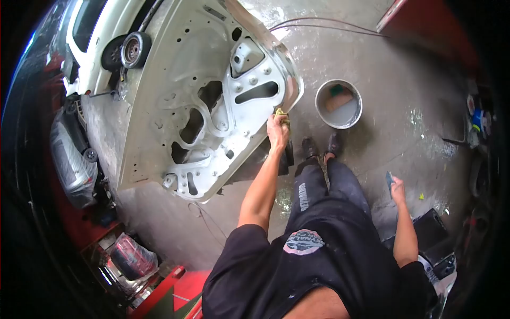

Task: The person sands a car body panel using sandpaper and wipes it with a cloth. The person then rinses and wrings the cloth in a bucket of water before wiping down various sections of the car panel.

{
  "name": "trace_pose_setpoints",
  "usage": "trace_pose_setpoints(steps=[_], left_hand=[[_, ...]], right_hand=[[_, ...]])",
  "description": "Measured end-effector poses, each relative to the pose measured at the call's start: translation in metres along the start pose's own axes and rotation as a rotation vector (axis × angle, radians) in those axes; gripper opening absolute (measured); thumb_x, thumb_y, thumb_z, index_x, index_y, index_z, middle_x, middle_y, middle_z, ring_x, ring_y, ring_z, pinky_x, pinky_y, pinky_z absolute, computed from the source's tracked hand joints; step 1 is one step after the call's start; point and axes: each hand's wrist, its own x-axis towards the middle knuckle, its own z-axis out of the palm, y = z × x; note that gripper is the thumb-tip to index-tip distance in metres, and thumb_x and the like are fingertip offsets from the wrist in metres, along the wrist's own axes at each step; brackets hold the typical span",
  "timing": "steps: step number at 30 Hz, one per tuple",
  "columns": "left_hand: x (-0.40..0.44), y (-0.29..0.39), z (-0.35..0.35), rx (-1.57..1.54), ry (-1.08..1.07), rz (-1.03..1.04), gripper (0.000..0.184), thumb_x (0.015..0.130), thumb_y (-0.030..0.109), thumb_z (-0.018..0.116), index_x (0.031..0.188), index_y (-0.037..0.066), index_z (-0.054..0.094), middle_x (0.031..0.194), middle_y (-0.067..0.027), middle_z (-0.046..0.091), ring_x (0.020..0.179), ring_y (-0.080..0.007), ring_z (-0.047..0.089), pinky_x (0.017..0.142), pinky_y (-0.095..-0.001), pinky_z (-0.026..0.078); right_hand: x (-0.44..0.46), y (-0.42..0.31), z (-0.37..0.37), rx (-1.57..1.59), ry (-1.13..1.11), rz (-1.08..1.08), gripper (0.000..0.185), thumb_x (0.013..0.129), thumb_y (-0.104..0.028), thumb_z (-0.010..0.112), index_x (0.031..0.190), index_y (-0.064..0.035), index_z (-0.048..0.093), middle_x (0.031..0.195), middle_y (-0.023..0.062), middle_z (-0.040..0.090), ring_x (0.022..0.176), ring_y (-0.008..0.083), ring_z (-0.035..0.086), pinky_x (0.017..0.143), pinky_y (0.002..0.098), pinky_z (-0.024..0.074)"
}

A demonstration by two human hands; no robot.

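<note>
My left hand (278, 131) is closed around a crumpled yellowish cloth (281, 112) at the lower right edge of a pale car door (218, 135). The inner side of the door faces up, with several cut-outs and small holes, and bare brownish patches run along its right edge. Away to the right, my right hand (397, 190) grips a thin dark blue-grey pad (389, 184), whose exact kind I cannot make out. A round bucket (359, 105) stands beyond my feet, holding cloudy liquid, a brownish block and something green.
A white car (95, 48) and a loose wheel (135, 49) are at the upper left. Plastic-wrapped parts (74, 170) lie along the left side. Hoses (329, 20) cross the wet floor at the top. Dark parts (427, 234) lie near my right arm.
</note>
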Motion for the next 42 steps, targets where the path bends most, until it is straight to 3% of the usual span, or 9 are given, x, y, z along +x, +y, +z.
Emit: trace_pose_setpoints(steps=[7,8,11,13,15,23,29,38,42], left_hand=[[0.120,0.110,-0.059,-0.075,0.247,0.346,0.036,0.076,0.002,0.056,0.111,0.007,0.065,0.102,-0.0221,0.058,0.096,-0.0421,0.059,0.087,-0.0500,0.049],[0.156,0.113,-0.064,-0.021,0.346,0.510,0.040,0.076,0.002,0.058,0.116,0.009,0.063,0.103,-0.0226,0.058,0.097,-0.0431,0.058,0.085,-0.0510,0.048],[0.256,0.138,-0.074,0.187,0.409,0.560,0.048,0.077,0.006,0.059,0.124,0.011,0.061,0.112,-0.0216,0.060,0.102,-0.0432,0.059,0.088,-0.0517,0.049],[0.301,0.143,-0.079,0.377,0.051,0.463,0.047,0.084,0.016,0.056,0.131,0.014,0.061,0.134,-0.0235,0.055,0.122,-0.0455,0.053,0.096,-0.0567,0.047],[0.332,0.104,-0.043,0.754,0.003,0.549,0.045,0.087,0.025,0.056,0.130,0.016,0.063,0.146,-0.0238,0.047,0.133,-0.0491,0.043,0.101,-0.0641,0.040],[0.225,0.100,-0.001,0.710,0.132,0.695,0.039,0.086,0.015,0.057,0.124,0.008,0.066,0.142,-0.0225,0.045,0.131,-0.0486,0.040,0.106,-0.0617,0.033],[0.169,0.091,0.036,0.692,-0.099,0.754,0.038,0.079,0.014,0.062,0.116,0.013,0.071,0.132,-0.0118,0.055,0.125,-0.0322,0.047,0.102,-0.0521,0.037],[0.068,0.093,0.165,0.234,-0.381,0.357,0.048,0.071,0.006,0.068,0.119,0.011,0.065,0.120,-0.0180,0.056,0.114,-0.0374,0.053,0.089,-0.0485,0.046],[0.057,0.021,0.313,-0.014,-0.370,0.084,0.048,0.079,0.013,0.070,0.126,0.011,0.058,0.114,-0.0223,0.054,0.101,-0.0425,0.057,0.084,-0.0527,0.048]], right_hand=[[0.012,-0.046,-0.019,-0.069,0.127,-0.123,0.042,0.081,0.000,0.048,0.119,0.0028,0.066,0.104,0.0272,0.069,0.101,0.0406,0.067,0.093,0.0393,0.0498],[0.008,-0.065,-0.030,-0.029,0.112,-0.079,0.042,0.081,0.000,0.048,0.120,0.0033,0.066,0.107,0.0269,0.069,0.103,0.0398,0.067,0.094,0.0386,0.0492],[-0.002,-0.130,-0.061,0.026,0.096,0.041,0.043,0.083,0.001,0.049,0.123,0.0045,0.064,0.114,0.0266,0.069,0.110,0.0375,0.066,0.098,0.0371,0.0475],[-0.004,-0.146,-0.067,0.005,0.088,0.083,0.042,0.085,0.001,0.049,0.124,0.0047,0.064,0.119,0.0272,0.067,0.113,0.0365,0.065,0.100,0.0368,0.0465],[-0.003,-0.138,-0.062,0.022,0.090,0.102,0.042,0.086,0.002,0.049,0.125,0.0052,0.063,0.119,0.0275,0.067,0.114,0.0367,0.065,0.101,0.0367,0.0465],[0.002,-0.153,-0.039,-0.018,0.077,0.204,0.042,0.086,0.002,0.050,0.126,0.0055,0.063,0.120,0.0279,0.067,0.116,0.0377,0.064,0.102,0.0377,0.0458],[0.046,-0.128,-0.048,0.026,0.075,0.144,0.042,0.088,0.001,0.050,0.129,0.0053,0.061,0.120,0.0266,0.067,0.116,0.0366,0.063,0.101,0.0375,0.0458],[0.212,-0.086,-0.001,0.537,-0.067,0.249,0.041,0.100,-0.010,0.048,0.138,0.0042,0.053,0.127,0.0118,0.063,0.117,0.0205,0.058,0.102,0.0306,0.0433],[0.254,-0.077,0.060,0.461,-0.121,0.135,0.041,0.100,-0.012,0.051,0.137,0.0059,0.053,0.130,0.0171,0.062,0.121,0.0213,0.057,0.105,0.0334,0.0428]])
